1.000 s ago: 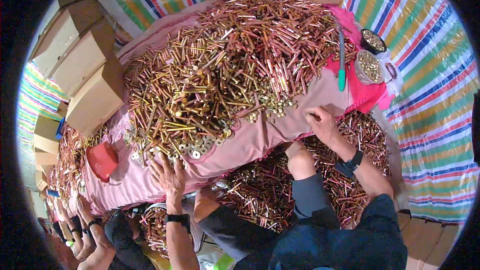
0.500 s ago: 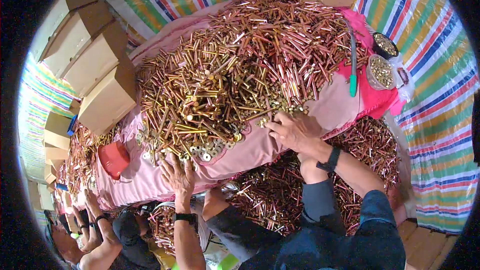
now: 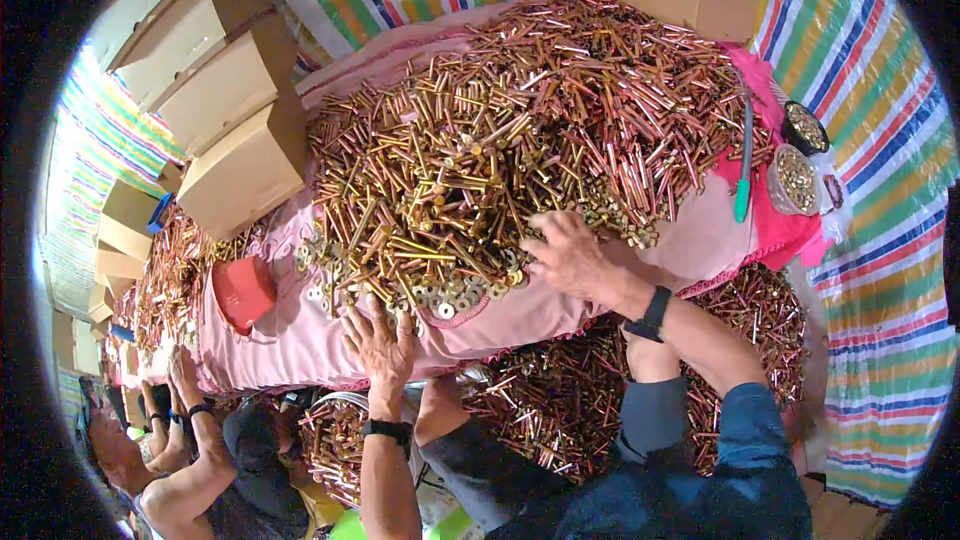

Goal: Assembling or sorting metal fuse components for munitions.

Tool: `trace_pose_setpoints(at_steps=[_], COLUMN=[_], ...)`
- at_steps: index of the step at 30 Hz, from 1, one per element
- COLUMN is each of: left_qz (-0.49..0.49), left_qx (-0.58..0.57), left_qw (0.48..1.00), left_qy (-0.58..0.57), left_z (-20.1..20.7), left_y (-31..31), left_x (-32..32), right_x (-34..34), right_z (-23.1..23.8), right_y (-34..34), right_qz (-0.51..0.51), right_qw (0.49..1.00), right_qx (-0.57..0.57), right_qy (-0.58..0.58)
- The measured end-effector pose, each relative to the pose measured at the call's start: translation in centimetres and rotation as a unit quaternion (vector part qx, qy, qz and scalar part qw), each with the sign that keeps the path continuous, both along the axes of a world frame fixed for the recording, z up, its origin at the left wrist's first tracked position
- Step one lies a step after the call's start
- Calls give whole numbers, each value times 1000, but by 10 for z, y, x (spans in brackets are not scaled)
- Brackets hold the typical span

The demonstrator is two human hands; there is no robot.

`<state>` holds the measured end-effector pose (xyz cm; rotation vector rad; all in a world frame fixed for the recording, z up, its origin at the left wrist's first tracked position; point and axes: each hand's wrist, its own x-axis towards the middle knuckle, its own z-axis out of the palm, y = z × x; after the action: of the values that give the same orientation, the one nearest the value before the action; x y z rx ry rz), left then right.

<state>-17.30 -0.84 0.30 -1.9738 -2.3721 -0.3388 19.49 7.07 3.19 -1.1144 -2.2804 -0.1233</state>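
A large heap of copper- and brass-coloured bolts (image 3: 440, 180) lies on a pink cloth (image 3: 480, 335). My left hand (image 3: 380, 348) rests on the cloth at the heap's near edge, fingers spread, its tips beside loose flat washers (image 3: 455, 300). Over the near edge of the heap, my right hand (image 3: 570, 258) reaches in from the right with bent fingers held apart. Its fingertips are among bolts and washers, and I see nothing held in them. Small nuts (image 3: 635, 227) lie just right of that hand.
A red plastic scoop-like container (image 3: 243, 295) stands left on the cloth. Cardboard boxes (image 3: 240, 175) are stacked behind it. A green-handled tool (image 3: 743, 195) and tubs of small parts (image 3: 795, 180) lie right. More bolts (image 3: 540, 400) fill the space below. Another person (image 3: 180, 480) works at far left.
The view has turned, shifting the scene mostly rightward. My right hand has moved left along the heap's edge, away from the nuts, and its fingers have spread. My left hand stays by the washers.
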Motion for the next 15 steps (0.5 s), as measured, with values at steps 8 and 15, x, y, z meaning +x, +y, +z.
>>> trace_pose_setpoints(at_steps=[8,15], left_qz=[-2,2], left_qx=[-10,-5], left_qw=[1000,1000], left_qy=[-16,0], left_z=[1,3], left_y=[0,0], left_x=[-3,0], right_x=[47,58], right_z=[-18,2], right_y=[32,27], right_qz=[36,51], right_qw=[982,991], right_qx=[38,25], right_qy=[-179,-122])
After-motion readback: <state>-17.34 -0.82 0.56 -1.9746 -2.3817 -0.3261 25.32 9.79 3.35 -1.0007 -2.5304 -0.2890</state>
